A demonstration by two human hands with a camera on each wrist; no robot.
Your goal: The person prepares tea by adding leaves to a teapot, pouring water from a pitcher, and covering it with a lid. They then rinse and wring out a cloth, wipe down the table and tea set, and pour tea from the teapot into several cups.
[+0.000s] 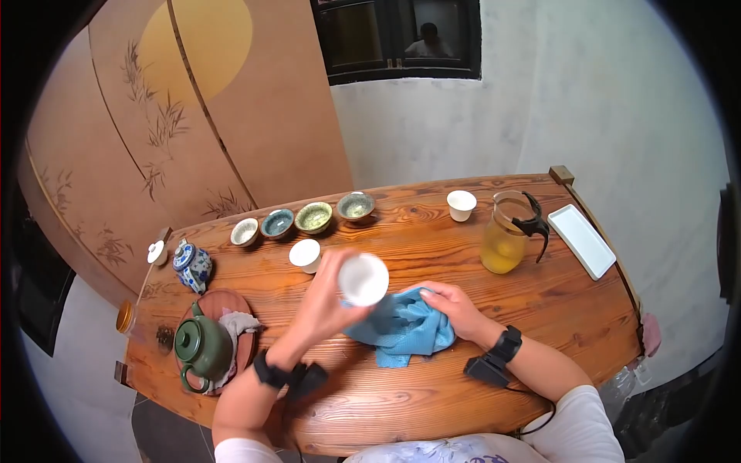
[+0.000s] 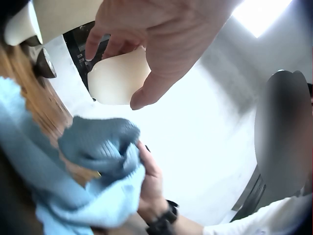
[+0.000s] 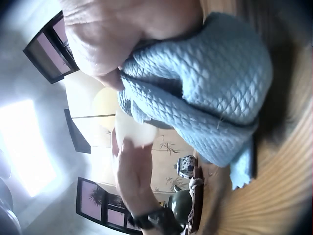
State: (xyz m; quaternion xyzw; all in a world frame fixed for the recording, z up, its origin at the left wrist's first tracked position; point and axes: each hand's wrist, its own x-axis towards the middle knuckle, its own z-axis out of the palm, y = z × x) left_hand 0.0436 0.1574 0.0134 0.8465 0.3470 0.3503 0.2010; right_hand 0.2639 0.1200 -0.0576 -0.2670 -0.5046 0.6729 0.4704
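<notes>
My left hand (image 1: 318, 305) holds a white cup (image 1: 363, 279) above the table, its mouth tipped toward the head camera. In the left wrist view the thumb lies on one side of the cup (image 2: 117, 81) and the fingers on the other. My right hand (image 1: 463, 310) grips a bunched blue cloth (image 1: 409, 332) just right of the cup, with the thumb on top. The right wrist view shows the cloth's quilted weave and folds (image 3: 215, 83); most of the right fingers are hidden behind it. Another white cup (image 1: 306, 256) stands just beyond the left hand.
Several small bowls (image 1: 314, 217) line the back edge. At left are a blue-and-white teapot (image 1: 193, 266) and a green teapot (image 1: 202, 347) on a round tray (image 1: 245, 351). A third white cup (image 1: 461, 204), a glass pitcher (image 1: 503, 243) of yellow liquid and a white rectangular tray (image 1: 580, 241) stand at right.
</notes>
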